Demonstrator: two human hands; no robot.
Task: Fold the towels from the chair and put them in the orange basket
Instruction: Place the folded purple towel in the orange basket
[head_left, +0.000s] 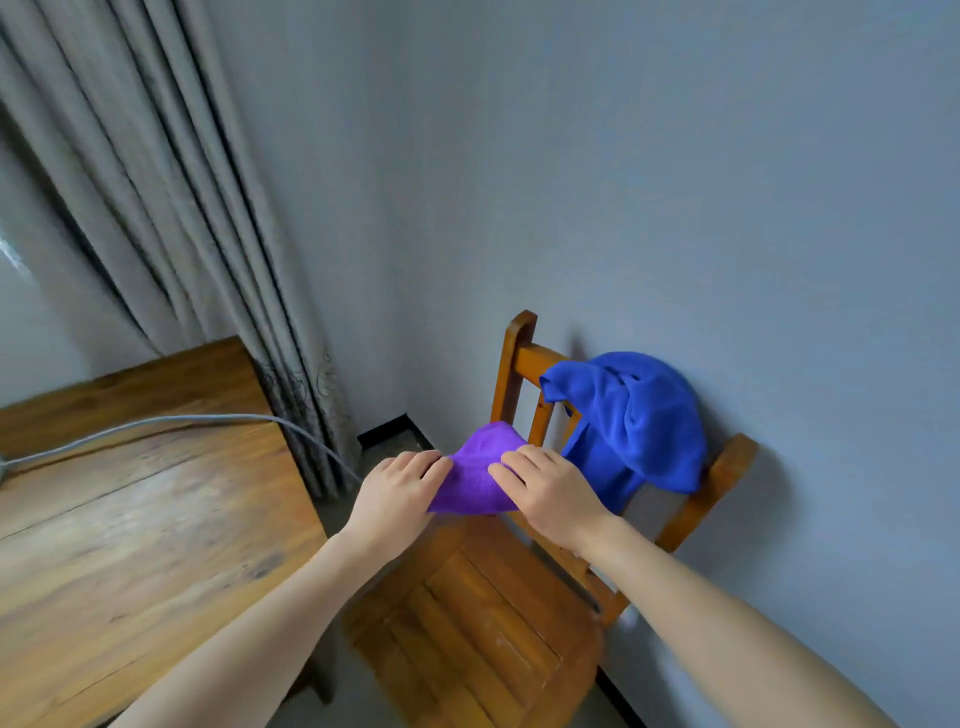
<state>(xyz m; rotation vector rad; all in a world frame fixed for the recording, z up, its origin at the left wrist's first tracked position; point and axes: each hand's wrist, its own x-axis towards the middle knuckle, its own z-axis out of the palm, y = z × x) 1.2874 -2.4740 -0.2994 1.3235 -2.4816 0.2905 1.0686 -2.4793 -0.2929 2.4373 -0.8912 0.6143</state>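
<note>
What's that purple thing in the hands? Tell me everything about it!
It is a small purple towel, soft and fuzzy-looking, like microfibre. It is bunched up, not flat, with a rounded hump at the top. The left hand pinches its left edge and the right hand grips its right side, fingers curled over it. It is held over the back part of the chair seat, just left of the blue towel. Whether it touches the seat is unclear.
</note>
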